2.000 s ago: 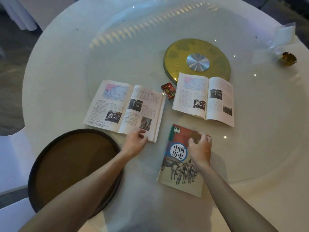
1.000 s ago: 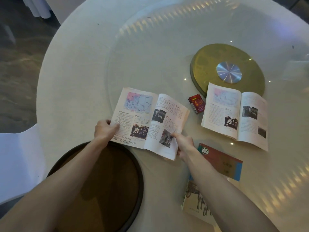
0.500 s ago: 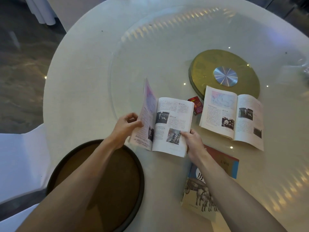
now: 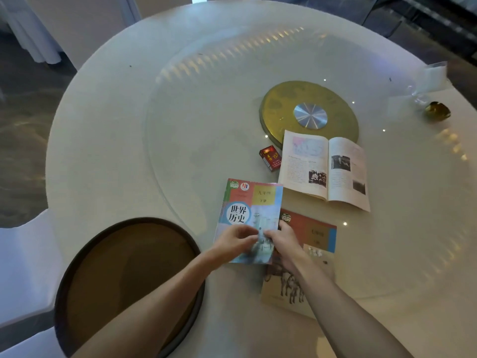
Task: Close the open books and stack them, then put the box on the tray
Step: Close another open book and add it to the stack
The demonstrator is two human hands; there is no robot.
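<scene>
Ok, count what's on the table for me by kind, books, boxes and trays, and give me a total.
Closed books: 2, the blue one held by both hands, and the red one
Open books: 1
Boxes: 1, red
Trays: 1, dark and round
Total: 5

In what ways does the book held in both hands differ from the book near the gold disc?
The held book is closed, showing its blue cover; the book near the gold disc lies open, showing pages with photos. The left hand and right hand grip the held book; nobody touches the open one. The held book overlaps a brown-covered book; the open one overlaps the gold disc. Both look like textbooks.
</scene>
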